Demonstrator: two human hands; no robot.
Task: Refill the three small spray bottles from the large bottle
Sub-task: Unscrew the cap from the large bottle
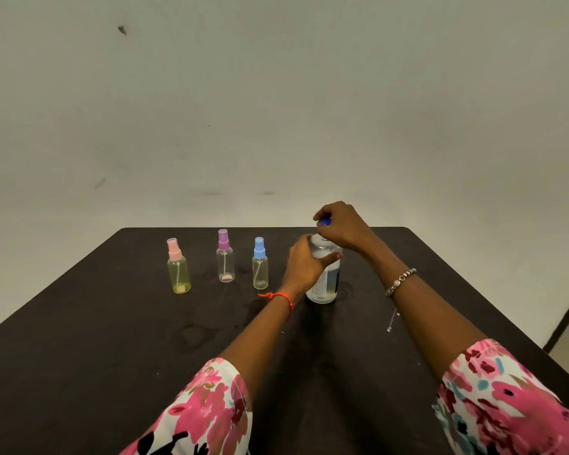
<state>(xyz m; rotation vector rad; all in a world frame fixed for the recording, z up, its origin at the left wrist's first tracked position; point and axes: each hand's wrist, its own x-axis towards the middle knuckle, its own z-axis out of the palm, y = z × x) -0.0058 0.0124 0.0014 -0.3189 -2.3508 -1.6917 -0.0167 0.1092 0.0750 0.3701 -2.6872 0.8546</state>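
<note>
At the bottom of the frame two floral sleeves (207, 405) come in, and the bare forearms run up toward the middle, the left with a red thread (276, 295) at the wrist, the right with a beaded bracelet (401, 280). Between and left of them lies a broad bare stretch of dark tabletop (112, 356), marked by faint rings.

Just right of centre stands the large bottle (326, 285), upright on the tabletop and holding clear liquid. The left hand (304, 264) has its grip wrapped round the bottle's upper body. The right hand (342, 224) has its grip pinched on the blue cap (326, 222) from above.

Left of centre, in a loose row and well apart from each other, stand the pink-topped bottle (179, 274), the purple-topped bottle (225, 264) and the blue-topped bottle (260, 270), the last one near the left hand. All three are upright with spray tops on and look almost empty.

By my reading the task is at its start: the cap is not yet off, no spray top is removed and nothing is poured, so all three refills remain.

The far edge runs close behind the row. The right edge slants down the right of the frame, well clear of the large bottle. The nearer tabletop gives ample room for pouring.
</note>
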